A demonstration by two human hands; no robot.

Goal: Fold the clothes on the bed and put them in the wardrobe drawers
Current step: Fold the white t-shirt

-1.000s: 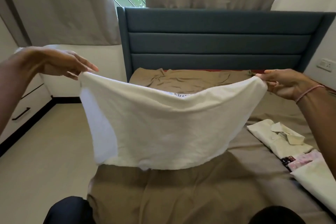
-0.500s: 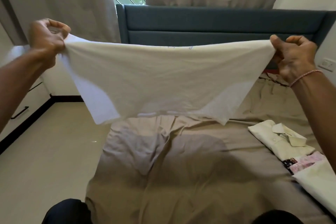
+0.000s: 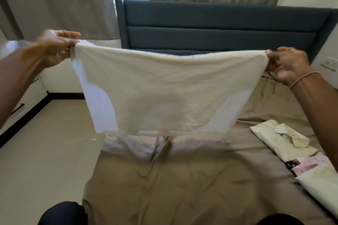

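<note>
A white garment hangs stretched out in the air above the bed, doubled over so its lower edge is level. My left hand pinches its upper left corner and my right hand pinches its upper right corner. A folded cream collared shirt lies on the bed at the right. Below it sit a pink patterned piece and another folded pale garment.
The bed has a tan cover and a dark blue headboard under curtains and a window. White drawers with black handles line the left wall. Bare tiled floor lies left of the bed. My dark-trousered knees show at the bottom.
The garment first rose, pulled taut, off the bed. Since half a second ago both hands have come down a little, and the cloth now hangs lower, close to the cover.
</note>
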